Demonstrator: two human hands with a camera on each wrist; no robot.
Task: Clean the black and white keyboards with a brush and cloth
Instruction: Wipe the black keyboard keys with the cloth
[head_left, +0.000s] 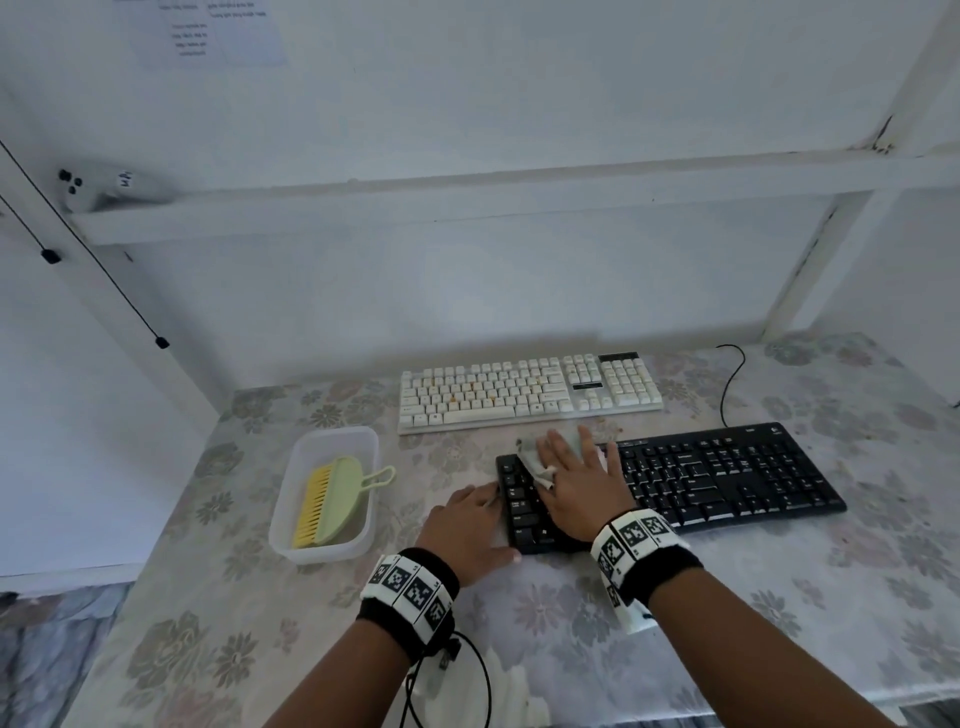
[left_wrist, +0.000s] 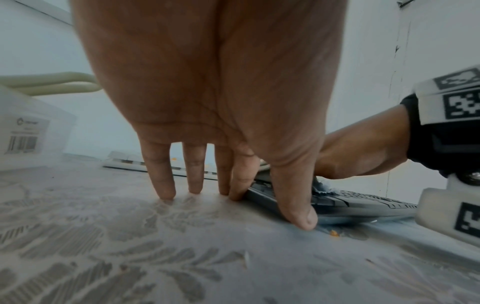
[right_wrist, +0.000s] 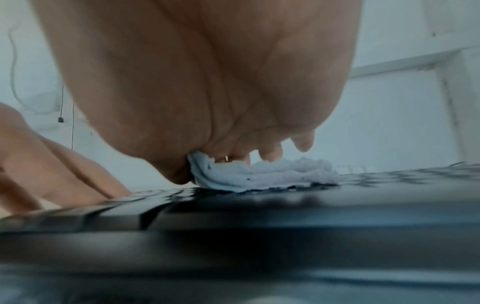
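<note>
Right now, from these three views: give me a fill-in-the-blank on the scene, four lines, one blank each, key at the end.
1. The right hand presses the cloth flat on the ____ keyboard.
2. The brush lies inside the clear plastic ____.
3. The left hand rests by the black keyboard's ____ end, fingertips on the table.
4. The white keyboard lies ____ from the person than the black one.

Missing words: black; tub; left; farther
</note>
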